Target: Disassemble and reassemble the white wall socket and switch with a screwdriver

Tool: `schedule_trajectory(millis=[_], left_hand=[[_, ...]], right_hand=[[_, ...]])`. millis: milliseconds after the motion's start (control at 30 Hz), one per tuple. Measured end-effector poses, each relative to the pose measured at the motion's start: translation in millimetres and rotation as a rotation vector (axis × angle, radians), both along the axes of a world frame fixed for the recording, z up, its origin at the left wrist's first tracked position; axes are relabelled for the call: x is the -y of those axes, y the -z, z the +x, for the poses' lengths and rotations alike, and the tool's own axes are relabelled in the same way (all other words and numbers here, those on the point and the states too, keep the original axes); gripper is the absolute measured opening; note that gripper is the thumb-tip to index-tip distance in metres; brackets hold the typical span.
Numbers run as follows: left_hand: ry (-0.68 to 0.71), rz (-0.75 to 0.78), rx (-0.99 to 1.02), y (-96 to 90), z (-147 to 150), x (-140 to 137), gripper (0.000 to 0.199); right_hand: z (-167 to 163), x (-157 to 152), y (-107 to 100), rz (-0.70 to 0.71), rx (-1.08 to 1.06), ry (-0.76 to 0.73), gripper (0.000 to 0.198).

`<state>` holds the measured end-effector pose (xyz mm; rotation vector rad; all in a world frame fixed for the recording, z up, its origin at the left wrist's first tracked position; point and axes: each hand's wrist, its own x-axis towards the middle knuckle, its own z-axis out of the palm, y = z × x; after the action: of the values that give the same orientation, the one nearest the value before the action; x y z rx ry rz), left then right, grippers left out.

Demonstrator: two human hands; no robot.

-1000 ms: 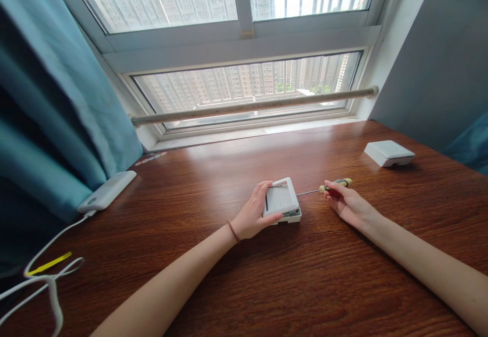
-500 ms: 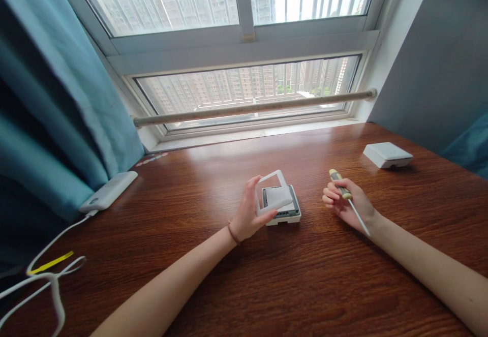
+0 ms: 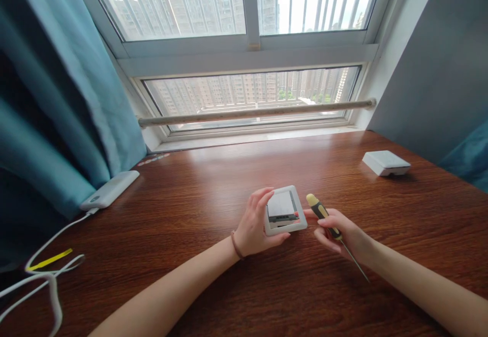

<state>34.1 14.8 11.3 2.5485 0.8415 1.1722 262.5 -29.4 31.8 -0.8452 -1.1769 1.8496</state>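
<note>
My left hand (image 3: pixel 255 220) grips a white square frame (image 3: pixel 301 214) by its left side, thumb below and fingers above. Through the frame's opening shows a switch module (image 3: pixel 281 206) with a white face and dark grey edges, which the frame partly hides. In my right hand (image 3: pixel 345 235) lies a screwdriver (image 3: pixel 324 214) with a yellow and black handle, its thin shaft pointing back toward my forearm. My right index finger reaches left to the frame's right side, and its tip shows inside the opening; whether it touches the module I cannot tell.
A white square box-like unit (image 3: pixel 386 162) sits at the right on the brown wooden table (image 3: pixel 213 286). On the left lie a white power bank (image 3: pixel 110 190) with its cable (image 3: pixel 57 301) and a yellow strip (image 3: pixel 51 259). Behind the table is a window with a horizontal rail (image 3: pixel 259 113).
The frame has turned and come over the switch module. My right hand has moved left to it, index finger now extended, with the screwdriver still held.
</note>
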Motion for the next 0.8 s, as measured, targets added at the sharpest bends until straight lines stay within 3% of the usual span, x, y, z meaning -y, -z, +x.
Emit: schedule_trajectory(millis=[133,300,433,500,600,800], left_hand=[[0.031,0.041,-0.02,-1.4,1.2,0.9,0.091],[0.075,0.073,-0.055,-2.5,2.7,3.2,0.093],[0.095,0.051,-0.035,1.6,2.2,0.9,0.112],[0.082,0.04,-0.003,4.3,1.9,-1.2,0.118],[0.014,-0.043,0.006,6.7,2.0,-4.2,0.111],[-0.099,-0.297,0.01,8.9,2.5,-10.5,0.097]], right_hand=[[-5.8,1.3,1.3,-0.047,0.115,0.158,0.023],[-13.8,6.7,5.8,-0.068,0.195,0.227,0.033],[-9.8,4.0,5.1,-0.029,0.206,0.323,0.031],[1.8,-5.9,3.2,0.001,0.158,0.437,0.027],[31.6,-31.1,1.5,0.046,0.086,0.669,0.023],[88.8,-75.8,18.0,0.021,0.162,0.798,0.028]])
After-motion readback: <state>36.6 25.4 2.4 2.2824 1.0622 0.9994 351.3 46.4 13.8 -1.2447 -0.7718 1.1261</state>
